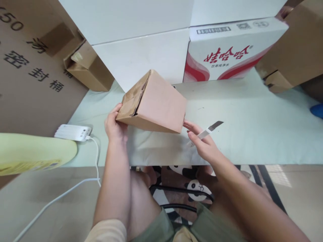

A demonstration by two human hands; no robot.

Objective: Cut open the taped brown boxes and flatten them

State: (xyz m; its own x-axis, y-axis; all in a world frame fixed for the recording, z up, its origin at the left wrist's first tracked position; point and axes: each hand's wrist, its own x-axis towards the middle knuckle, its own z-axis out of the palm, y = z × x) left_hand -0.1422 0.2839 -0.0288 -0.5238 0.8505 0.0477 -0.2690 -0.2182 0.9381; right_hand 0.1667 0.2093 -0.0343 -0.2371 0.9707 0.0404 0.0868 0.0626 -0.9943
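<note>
The box (pixel 153 102) sits tilted between both hands, left hand (pixel 115 125) gripping its seamed end, right hand (pixel 203 144) pinching a knife (pixel 207 131), fingertips touching the opposite end.

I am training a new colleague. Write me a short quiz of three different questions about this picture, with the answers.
1. True or false: the left hand touches the brown box.
2. What does the right hand hold? A) scissors B) a knife C) a pen
3. Fill in: a white cable is plugged into the white ____ on the table.

Key: 1 true; 2 B; 3 power bank.
</note>
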